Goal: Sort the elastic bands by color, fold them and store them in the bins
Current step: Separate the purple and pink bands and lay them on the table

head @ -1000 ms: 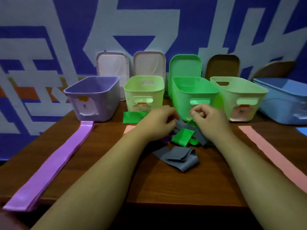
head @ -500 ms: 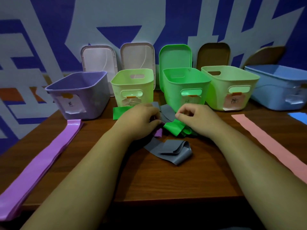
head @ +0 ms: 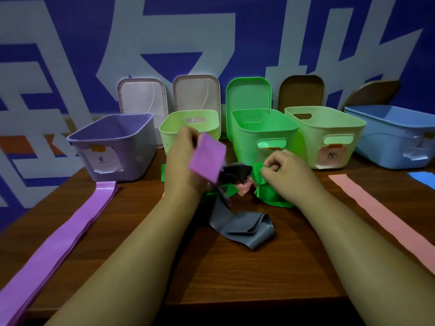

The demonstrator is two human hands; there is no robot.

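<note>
**Two hands, one tangle: draw the purple band out clean**

Two hands are working apart at the centre of the frame. Your left hand (head: 186, 170) grips the purple band (head: 208, 157), raised in front of the light green bin (head: 169, 131). Your right hand (head: 284, 170) pinches the green band (head: 270, 194) lower down, to its right. The purple band's tail drops into the heap between your wrists, and how far it is caught there is hidden.

Use the right hand as the anchor. Press the green band to the tabletop (head: 235, 274) so the heap stays put while the left draws upward and toward the left of the frame. Pull slowly; these bands look stretchy, and a snagged one will likely lengthen, then snap loose and scatter the rest. If you feel drag, stop and lift off whatever lies across the tail. That is probably the dark band (head: 235, 174) or the grey band (head: 242, 227) just below.

Once it is free, lay it flat on the purple stack (head: 58, 241) running along the left edge, ends matched. The purple bin (head: 113, 147) stands open at the head of that stack, centre left. The pink strip (head: 381, 217) lies well apart at the right.
</note>
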